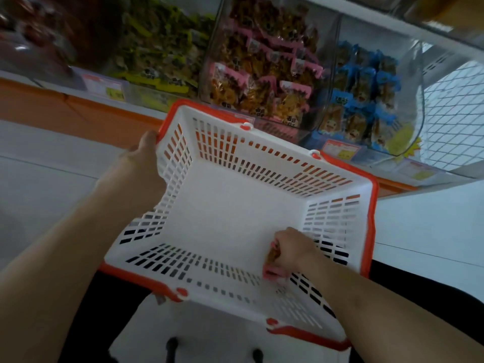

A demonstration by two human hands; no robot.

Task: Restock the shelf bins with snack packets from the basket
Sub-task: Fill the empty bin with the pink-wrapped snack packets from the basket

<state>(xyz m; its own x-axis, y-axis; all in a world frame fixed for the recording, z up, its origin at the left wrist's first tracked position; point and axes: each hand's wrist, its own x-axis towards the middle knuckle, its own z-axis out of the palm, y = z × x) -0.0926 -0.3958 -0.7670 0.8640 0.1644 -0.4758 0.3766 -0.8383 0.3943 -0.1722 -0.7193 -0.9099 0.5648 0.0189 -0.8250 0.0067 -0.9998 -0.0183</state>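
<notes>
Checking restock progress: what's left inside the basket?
Inside the basket, only the pink-edged packet gripped by the right hand shows; that hand covers most of it. The floor is otherwise bare.

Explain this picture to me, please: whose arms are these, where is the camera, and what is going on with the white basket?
There is no machine here, only a person. The single picture comes from a camera worn on the person's head, looking forward and down, so the arms reach in from the bottom edge. The left hand grips the rim of a white basket with red-orange trim. The right hand reaches inside and pinches a pink-edged snack packet, the only packet visible in the basket. Behind it stand clear shelf bins: a green-packet bin, a pink-packet bin that seems to match the held packet, and a blue-packet bin. The basket is held up in the air, not set on any surface.
</notes>
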